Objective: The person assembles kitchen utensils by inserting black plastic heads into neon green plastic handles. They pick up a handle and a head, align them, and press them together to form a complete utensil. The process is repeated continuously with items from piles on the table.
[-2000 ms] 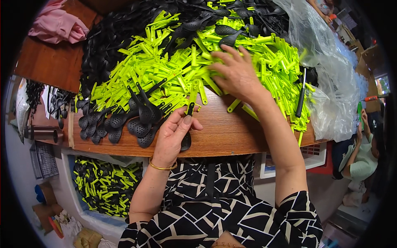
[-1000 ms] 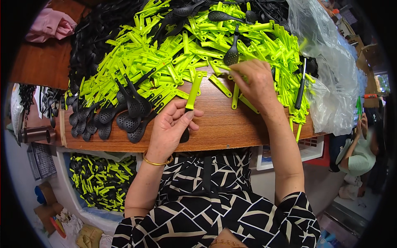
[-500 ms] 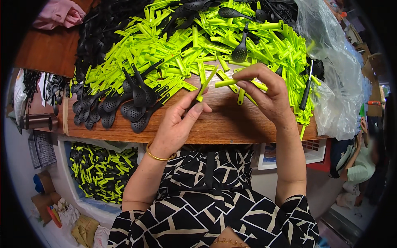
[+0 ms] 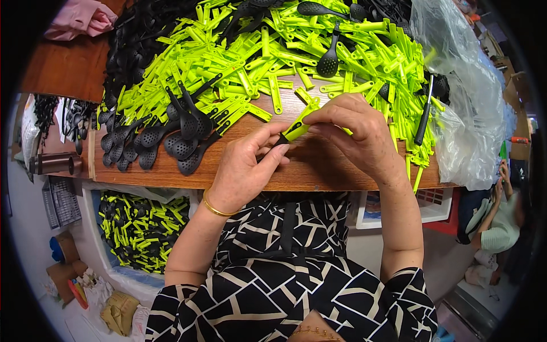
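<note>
My left hand [image 4: 246, 162] is closed in front of the table's near edge, thumb and fingers pinching the black end of a lime-green handle [image 4: 296, 130]. The rest of the black part is hidden in that hand. From the right, my right hand [image 4: 360, 134] pinches the handle's upper part between thumb and fingers. Beyond both hands spreads a heap of loose lime-green handle pieces [image 4: 171, 65]. Several black perforated spoons [image 4: 191, 126] lie to the left, some with green handles on. Another black perforated spoon [image 4: 329, 62] rests on the heap.
The wooden table [image 4: 256, 178] ends just before my body. A black-gripped tool with a metal shaft [image 4: 424, 114] and a clear plastic bag [image 4: 456, 137] lie right. Below left stands a bin [image 4: 98, 228] of green-and-black pieces; below right, a white basket [image 4: 399, 220]. Another person [image 4: 501, 225] is far right.
My right hand has moved left and slightly down, bringing its green piece against the one in my left hand. The two pieces, apart before, now lie together.
</note>
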The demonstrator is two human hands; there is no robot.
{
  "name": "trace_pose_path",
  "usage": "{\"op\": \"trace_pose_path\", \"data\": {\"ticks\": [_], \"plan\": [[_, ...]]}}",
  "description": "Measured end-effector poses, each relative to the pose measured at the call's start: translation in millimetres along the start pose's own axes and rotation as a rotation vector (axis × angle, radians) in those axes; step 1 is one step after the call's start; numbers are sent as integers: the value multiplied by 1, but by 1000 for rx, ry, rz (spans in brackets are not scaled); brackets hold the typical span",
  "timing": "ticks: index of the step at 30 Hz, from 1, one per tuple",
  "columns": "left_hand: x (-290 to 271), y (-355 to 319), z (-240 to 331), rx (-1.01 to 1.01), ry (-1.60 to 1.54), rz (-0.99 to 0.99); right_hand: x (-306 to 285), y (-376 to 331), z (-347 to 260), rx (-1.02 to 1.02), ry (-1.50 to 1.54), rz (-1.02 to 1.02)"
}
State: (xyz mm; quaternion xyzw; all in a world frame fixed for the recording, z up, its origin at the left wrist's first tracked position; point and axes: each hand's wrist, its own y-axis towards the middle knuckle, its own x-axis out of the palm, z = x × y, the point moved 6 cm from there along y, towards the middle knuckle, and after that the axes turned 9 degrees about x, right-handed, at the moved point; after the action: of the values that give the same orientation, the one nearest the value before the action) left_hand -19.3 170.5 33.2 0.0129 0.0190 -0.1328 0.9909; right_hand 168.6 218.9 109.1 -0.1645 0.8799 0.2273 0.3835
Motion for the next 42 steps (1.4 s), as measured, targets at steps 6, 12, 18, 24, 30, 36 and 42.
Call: {"op": "trace_pose_path", "data": {"ticks": [6, 12, 18, 24, 30, 36, 42], "plan": [[1, 1, 0, -47, 39, -23, 10, -6, 2, -15, -22, 43], [3, -8, 1, 69, 337, -38, 19, -16, -4, 40, -145, 22], [10, -33, 24, 385, 597, -27, 43, -41, 8, 329, 380, -202], [0, -48, 25, 330, 635, -70, 79, -53, -1, 609, 782, -293], [-27, -91, 22, 183, 579, -40, 82, -35, -21, 278, 735, -471], [-120, -211, -64, 55, 854, 378, 36, -2, 22, 100, 83, 110], [-235, -394, -282, -729, 897, 577, 42, 19, 30, 9, -115, 182]]}}
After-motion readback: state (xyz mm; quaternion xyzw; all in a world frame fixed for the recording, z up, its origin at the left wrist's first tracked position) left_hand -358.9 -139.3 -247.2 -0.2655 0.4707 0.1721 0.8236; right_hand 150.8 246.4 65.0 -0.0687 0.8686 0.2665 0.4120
